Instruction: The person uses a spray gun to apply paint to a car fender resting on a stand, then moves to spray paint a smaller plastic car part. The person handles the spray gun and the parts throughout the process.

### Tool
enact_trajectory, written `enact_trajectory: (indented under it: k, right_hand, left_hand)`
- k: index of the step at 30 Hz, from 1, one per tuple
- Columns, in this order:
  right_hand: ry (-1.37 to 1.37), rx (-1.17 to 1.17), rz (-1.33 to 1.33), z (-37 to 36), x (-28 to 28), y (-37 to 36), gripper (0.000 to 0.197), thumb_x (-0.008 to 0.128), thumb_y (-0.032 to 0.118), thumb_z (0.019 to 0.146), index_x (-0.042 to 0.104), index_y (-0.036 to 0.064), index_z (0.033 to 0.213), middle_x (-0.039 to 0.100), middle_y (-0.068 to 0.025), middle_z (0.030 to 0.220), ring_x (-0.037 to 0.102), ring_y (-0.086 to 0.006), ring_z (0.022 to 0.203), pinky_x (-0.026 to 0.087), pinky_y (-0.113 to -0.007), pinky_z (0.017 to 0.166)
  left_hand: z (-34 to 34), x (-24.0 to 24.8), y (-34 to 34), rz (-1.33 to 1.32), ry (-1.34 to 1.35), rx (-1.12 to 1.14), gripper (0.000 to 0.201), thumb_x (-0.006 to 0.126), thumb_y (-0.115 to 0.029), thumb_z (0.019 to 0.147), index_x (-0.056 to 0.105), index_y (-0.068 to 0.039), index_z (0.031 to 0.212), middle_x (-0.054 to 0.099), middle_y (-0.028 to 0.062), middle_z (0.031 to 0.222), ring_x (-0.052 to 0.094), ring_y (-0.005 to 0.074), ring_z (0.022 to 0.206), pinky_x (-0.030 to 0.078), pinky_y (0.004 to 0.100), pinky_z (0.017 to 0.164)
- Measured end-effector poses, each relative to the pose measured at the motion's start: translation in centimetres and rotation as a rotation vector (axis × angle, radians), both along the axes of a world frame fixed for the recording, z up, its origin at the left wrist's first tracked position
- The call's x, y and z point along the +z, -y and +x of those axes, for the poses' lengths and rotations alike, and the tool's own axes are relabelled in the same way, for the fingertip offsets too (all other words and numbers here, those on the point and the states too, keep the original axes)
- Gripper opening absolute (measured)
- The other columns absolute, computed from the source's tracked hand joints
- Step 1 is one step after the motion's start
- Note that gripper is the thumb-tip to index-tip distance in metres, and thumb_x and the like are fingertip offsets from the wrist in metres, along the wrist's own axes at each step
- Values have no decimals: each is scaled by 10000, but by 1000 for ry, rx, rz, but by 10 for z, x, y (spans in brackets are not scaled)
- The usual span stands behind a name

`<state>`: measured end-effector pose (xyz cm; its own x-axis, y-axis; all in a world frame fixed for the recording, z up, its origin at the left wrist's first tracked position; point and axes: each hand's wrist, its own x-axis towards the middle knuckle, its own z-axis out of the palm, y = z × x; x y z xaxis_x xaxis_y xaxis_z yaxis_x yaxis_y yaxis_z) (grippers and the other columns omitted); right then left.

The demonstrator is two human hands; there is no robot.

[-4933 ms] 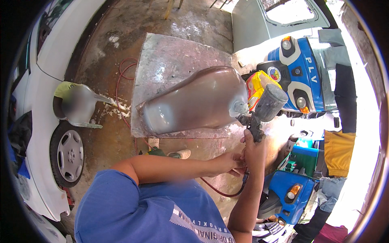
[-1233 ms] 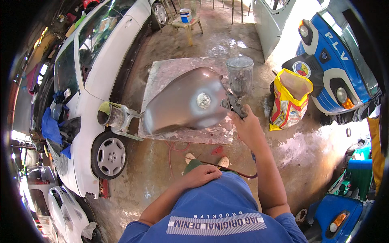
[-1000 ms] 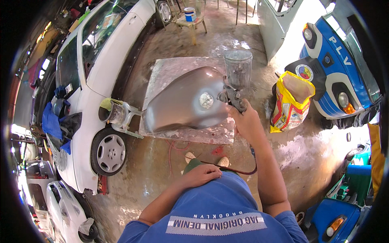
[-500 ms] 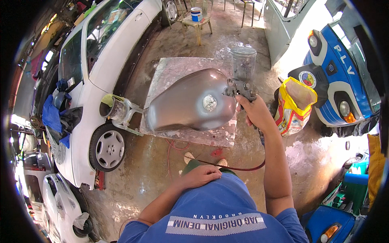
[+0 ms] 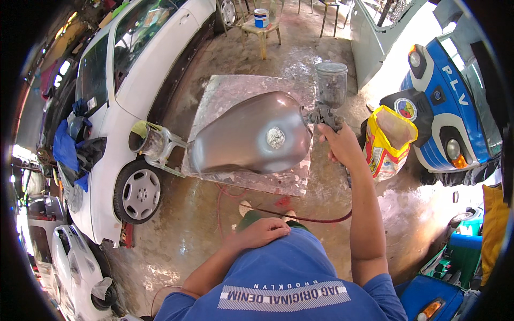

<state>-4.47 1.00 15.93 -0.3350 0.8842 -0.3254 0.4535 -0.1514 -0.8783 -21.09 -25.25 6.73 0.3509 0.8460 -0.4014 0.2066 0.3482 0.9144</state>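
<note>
My right hand [image 5: 344, 145] is closed around a spray gun [image 5: 324, 114] with a clear, paint-stained cup [image 5: 332, 84] on top. The gun's nozzle end is close to the right end of a motorcycle fuel tank [image 5: 235, 136]. Grey-brown and glossy, the tank lies on a paint-spattered board [image 5: 227, 85]. Its round filler opening [image 5: 275, 138] looks crinkled and silvery, as if covered. My left hand [image 5: 265, 231] rests flat on the front of my blue shirt and holds nothing. A dark red hose [image 5: 321, 220] runs past my waist toward my right hand.
A white car [image 5: 155, 64] stands along the left, beside a stool holding a container [image 5: 152, 143]. At right are a yellow-and-red sack [image 5: 386, 142] and a blue-and-white vehicle front [image 5: 439, 101]. A chair with a paint can [image 5: 261, 18] stands at the far end.
My right hand and the spray gun have shifted a little to the right, and the cup now looks more upright. The left hand stays on my shirt.
</note>
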Motion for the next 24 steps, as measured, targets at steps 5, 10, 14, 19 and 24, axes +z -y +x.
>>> enact_trajectory:
  k: [5,10,14,19,24]
  right_hand:
    - [86,27,19,-5,-2,0,535,630,352,917,514,-39,1263,572,-94,653,564,-173,476,469,-333,487]
    - [165,47,53,-10,-4,1,579,620,359,913,491,-58,1295,640,-168,754,608,-229,524,499,-367,564]
    - [233,57,170,-13,-18,-4,596,613,378,916,483,-61,1297,678,-264,932,679,-373,744,514,-436,710]
    - [221,70,219,-19,-22,-7,601,610,403,919,481,-56,1286,667,-309,1007,656,-460,940,490,-483,815]
    - [203,60,125,-26,2,2,606,614,407,921,479,-60,1284,674,-295,938,684,-414,856,505,-459,752]
  left_hand:
    - [-1,1,-2,24,-10,-11,281,579,-252,976,692,3,1006,680,118,1130,622,205,1066,464,318,958]
    - [-2,2,0,28,-19,-5,290,574,-258,974,695,3,1005,680,121,1127,626,217,1062,465,324,958]
    - [-2,0,1,38,-5,4,284,573,-249,971,699,3,1000,682,121,1126,630,217,1060,466,324,957]
    - [-3,1,3,49,4,3,281,572,-242,970,700,6,1001,683,121,1125,631,216,1060,468,322,955]
    - [-5,0,5,27,-3,7,279,578,-244,969,701,4,1009,682,124,1132,631,219,1069,467,322,961]
